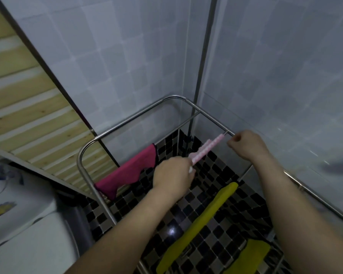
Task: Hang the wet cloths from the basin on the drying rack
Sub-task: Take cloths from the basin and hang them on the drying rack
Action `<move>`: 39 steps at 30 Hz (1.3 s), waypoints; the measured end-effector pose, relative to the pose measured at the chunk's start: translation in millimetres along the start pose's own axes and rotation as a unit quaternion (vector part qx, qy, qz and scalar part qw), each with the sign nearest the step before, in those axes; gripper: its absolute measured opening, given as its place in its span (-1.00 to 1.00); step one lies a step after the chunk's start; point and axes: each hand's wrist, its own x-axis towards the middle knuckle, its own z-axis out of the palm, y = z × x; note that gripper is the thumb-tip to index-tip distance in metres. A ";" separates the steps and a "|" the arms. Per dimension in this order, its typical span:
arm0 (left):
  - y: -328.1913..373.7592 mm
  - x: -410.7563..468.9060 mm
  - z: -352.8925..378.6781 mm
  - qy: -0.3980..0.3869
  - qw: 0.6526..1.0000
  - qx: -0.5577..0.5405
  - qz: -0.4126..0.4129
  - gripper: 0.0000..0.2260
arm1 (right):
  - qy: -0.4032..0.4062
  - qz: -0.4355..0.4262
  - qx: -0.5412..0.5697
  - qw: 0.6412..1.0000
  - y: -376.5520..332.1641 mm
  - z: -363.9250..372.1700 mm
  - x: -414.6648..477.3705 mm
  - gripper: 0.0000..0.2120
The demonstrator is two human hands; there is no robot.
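— Closest to me are my own arms: my left forearm (123, 230) comes up from the bottom edge, and my right forearm (297, 204) comes in from the lower right.

— And at the far left?

— A white washing machine (28, 224) is low in the corner. A slatted wooden panel (28, 115) slants above it. The steel drying rack (127, 120) stands just beside them, against the pale tiled wall (127, 46).

— Is anything on the rack yet?

— Yes. A magenta cloth (131, 171) is draped over a crossbar at the rack's left side, with its edge hanging down. Right of it, my left hand (172, 175) has its fingers curled round the near end of a pale pink cloth (206, 149). That cloth is bunched long and narrow and runs from my fist up toward the rack's right rail.

— What's below it?

— A yellow cloth (206, 216) lies over a nearer bar, and black-and-grey mosaic tiles (216, 175) show underneath.

— And your other hand?

— My right hand (246, 145) is at the right rail, just beside the pink cloth's far end. Its fingers are curled. I cannot tell whether they pinch the cloth or only sit next to it.

— Anything further right?

— A second yellow cloth (251, 256) hangs at the bottom, under my right forearm.
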 end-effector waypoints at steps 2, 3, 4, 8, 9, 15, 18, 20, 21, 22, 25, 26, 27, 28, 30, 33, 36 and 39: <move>-5.2 7.0 -3.0 -0.013 0.999 0.024 -0.034 -0.77 | 0.015 0.009 0.049 0.999 -6.8 8.6 1.7 -0.69; -7.4 9.1 -3.3 -0.024 0.998 0.033 -0.049 -0.75 | 0.022 0.015 0.061 0.998 -11.0 13.5 2.7 -0.67; -8.6 10.6 -2.6 -0.033 0.997 0.037 -0.060 -0.74 | 0.028 0.023 0.068 0.997 -14.5 18.1 4.0 -0.67; -11.2 13.4 3.3 -0.031 0.997 0.006 -0.073 -0.79 | 0.046 0.045 0.077 0.995 -21.2 30.3 7.4 -0.70; -11.1 14.2 3.5 -0.024 0.997 0.000 -0.074 -0.80 | 0.056 0.043 0.072 0.995 -21.6 30.8 7.3 -0.71; -4.7 24.1 9.5 0.000 0.997 0.005 -0.073 -0.81 | 0.127 0.038 0.041 0.990 -20.9 26.6 11.4 -0.74; -5.0 27.5 14.8 0.000 0.997 0.010 -0.081 -0.81 | 0.143 0.035 0.035 0.988 -22.3 26.3 15.0 -0.75; -4.5 29.7 18.1 -0.011 0.996 0.016 -0.086 -0.82 | 0.153 0.032 0.038 0.987 -22.0 26.1 15.8 -0.77; -4.0 31.3 19.0 -0.018 0.996 0.020 -0.090 -0.82 | 0.157 0.032 0.047 0.986 -22.1 26.0 16.0 -0.78; -2.8 32.1 19.5 -0.025 0.995 0.021 -0.093 -0.81 | 0.162 0.030 0.057 0.985 -21.1 26.2 15.7 -0.80; -2.0 31.9 15.8 -0.030 0.995 0.005 -0.097 -0.77 | 0.169 0.028 0.084 0.982 -19.9 28.1 14.9 -0.82; -3.3 29.6 11.6 -0.022 0.995 -0.022 -0.099 -0.78 | 0.172 0.023 0.096 0.980 -20.4 28.1 13.8 -0.81; -5.3 26.7 6.2 -0.012 0.992 -0.066 -0.105 -0.80 | 0.175 0.020 0.118 0.977 -21.7 25.8 11.6 -0.80; -8.2 22.9 -0.8 0.002 0.983 -0.136 -0.120 -0.83 | 0.177 0.020 0.161 0.971 -23.1 22.3 10.4 -0.79; -17.4 14.6 -18.1 0.014 0.899 -0.397 -0.183 -0.89 | 0.149 0.037 0.321 0.935 -30.0 8.5 1.1 -0.82; -29.7 -5.7 -47.9 -0.018 0.599 -0.766 -0.231 -0.88 | -0.013 0.064 0.553 0.830 -51.9 -15.3 -36.9 -0.86; -36.1 -25.3 -62.2 -0.012 0.476 -0.855 -0.207 -0.77 | -0.170 0.050 0.602 0.778 -72.5 -18.5 -74.8 -0.81; -34.3 -44.0 -72.1 0.006 0.439 -0.879 -0.184 -0.66 | -0.278 0.031 0.595 0.754 -90.8 -7.3 -108.3 -0.70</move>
